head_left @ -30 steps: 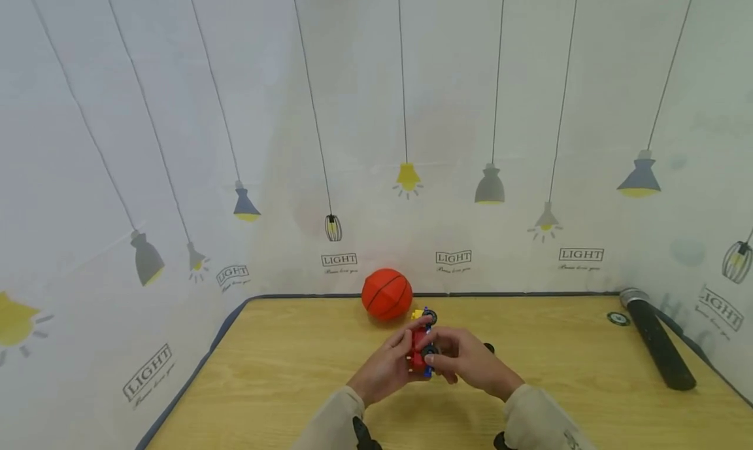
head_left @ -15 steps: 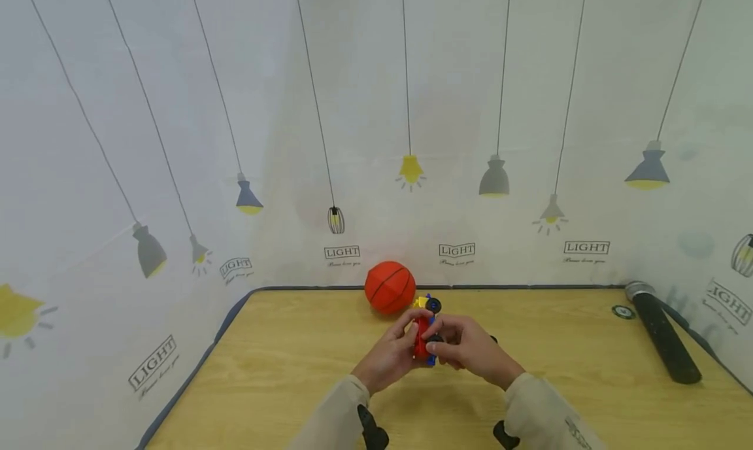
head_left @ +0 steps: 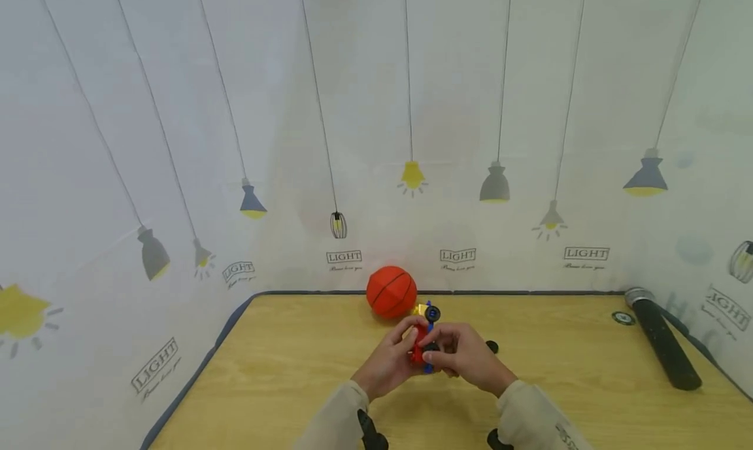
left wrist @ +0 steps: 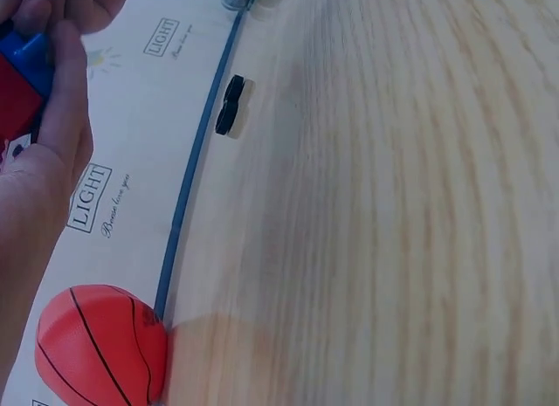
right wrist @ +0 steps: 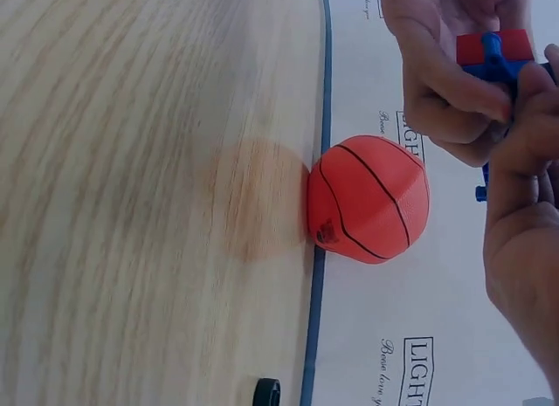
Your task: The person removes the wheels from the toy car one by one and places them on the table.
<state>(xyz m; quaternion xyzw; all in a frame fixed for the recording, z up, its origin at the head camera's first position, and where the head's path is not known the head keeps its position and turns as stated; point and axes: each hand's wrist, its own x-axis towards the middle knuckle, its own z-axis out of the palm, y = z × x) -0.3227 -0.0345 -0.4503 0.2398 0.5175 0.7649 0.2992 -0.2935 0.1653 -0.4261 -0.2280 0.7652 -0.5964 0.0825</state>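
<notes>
My left hand point(head_left: 385, 362) holds a toy car point(head_left: 418, 354) made of red, blue and yellow building pieces, above the table. At its far end a black wheel point(head_left: 432, 314) with a blue hub is in plain sight. The thumb and fingers of my right hand point(head_left: 473, 358) pinch a second black wheel point(head_left: 431, 347) on the car's right side, near its close end. In the right wrist view, a red block point(right wrist: 495, 46) and blue pieces show between both hands; fingers hide much of the car. The left wrist view catches only a red and blue corner.
Behind the hands, a red toy basketball point(head_left: 391, 292) sits at the table's back edge. Loose black wheels point(left wrist: 230, 105) lie on the wooden table point(head_left: 294, 352), right of the hands. Farther right are a microphone point(head_left: 665, 342) and a round chip point(head_left: 623, 318). A lamp-print backdrop surrounds the table.
Both hands stay together on the toy car, with the right fingers still at the near wheel. The head view has shifted slightly, and a loose wheel beside the right hand shows more fully than half a second ago.
</notes>
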